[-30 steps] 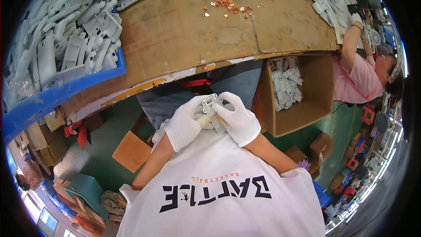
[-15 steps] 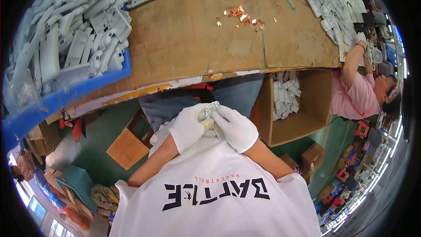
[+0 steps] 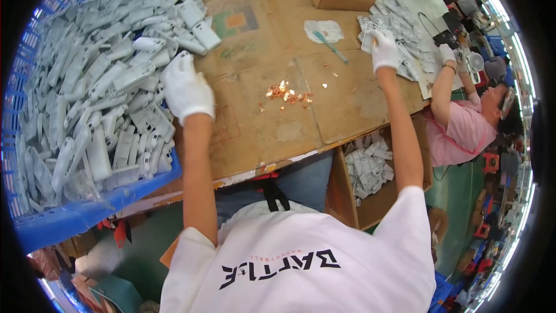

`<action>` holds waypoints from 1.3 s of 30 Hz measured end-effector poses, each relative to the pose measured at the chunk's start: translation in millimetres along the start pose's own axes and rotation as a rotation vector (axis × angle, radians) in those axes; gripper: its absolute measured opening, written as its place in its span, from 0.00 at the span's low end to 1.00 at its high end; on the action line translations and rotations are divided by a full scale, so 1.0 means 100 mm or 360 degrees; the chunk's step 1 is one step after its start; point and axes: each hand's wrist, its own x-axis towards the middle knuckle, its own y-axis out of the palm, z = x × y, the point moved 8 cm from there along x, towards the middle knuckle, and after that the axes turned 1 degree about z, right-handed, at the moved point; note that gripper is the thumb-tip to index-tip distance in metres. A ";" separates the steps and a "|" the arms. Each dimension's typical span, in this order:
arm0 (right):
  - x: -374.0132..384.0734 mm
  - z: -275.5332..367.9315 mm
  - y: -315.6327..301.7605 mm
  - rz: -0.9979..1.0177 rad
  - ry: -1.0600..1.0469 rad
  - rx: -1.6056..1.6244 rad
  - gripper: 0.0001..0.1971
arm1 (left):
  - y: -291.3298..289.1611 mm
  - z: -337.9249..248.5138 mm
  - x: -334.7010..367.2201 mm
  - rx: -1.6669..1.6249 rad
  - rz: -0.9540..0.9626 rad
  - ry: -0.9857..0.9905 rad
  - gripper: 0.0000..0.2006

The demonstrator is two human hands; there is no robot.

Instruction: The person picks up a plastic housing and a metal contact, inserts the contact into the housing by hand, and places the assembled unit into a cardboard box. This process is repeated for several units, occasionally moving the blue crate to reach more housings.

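Note:
My left hand (image 3: 188,90), in a white glove, reaches to the right edge of a heap of white plastic casings (image 3: 98,156). Its fingers close on a casing there, partly hidden by the glove. Far to the right, my gloved right hand (image 3: 386,52) is at a pile of smaller white plastic pieces (image 3: 399,20). Thumb and fingers pinch a flat light piece (image 3: 367,40) at the pile's near left edge. Between my arms, small copper-coloured metal pieces (image 3: 286,93) lie scattered on the cardboard-covered table (image 3: 260,133).
A blue plastic basket (image 3: 116,202) holds the casings. At the back stands a carton of copper-coloured pieces (image 3: 370,3). A teal pen-like tool (image 3: 330,46) lies near a white patch. Below the table edge, an open carton (image 3: 376,217) holds white parts. A person in pink (image 3: 460,133) works at right.
My hands have parted from in front of my lap, where they held a small clear or white part. The left went to the casings, the right to the small pieces. The view shifted toward the table.

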 end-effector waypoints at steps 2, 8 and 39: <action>0.24 -0.42 0.26 0.0198 0.0081 -0.0255 0.11 | 0.25 0.29 0.11 0.0084 0.0329 -0.0244 0.18; -0.51 1.42 -0.03 0.0395 -0.0716 0.0453 0.08 | 0.48 0.71 0.24 0.0233 0.0608 -0.0533 0.27; -1.22 2.06 0.40 0.1309 -0.0730 -0.0255 0.05 | 0.14 -0.39 -1.71 -0.2256 0.1268 -0.1430 0.23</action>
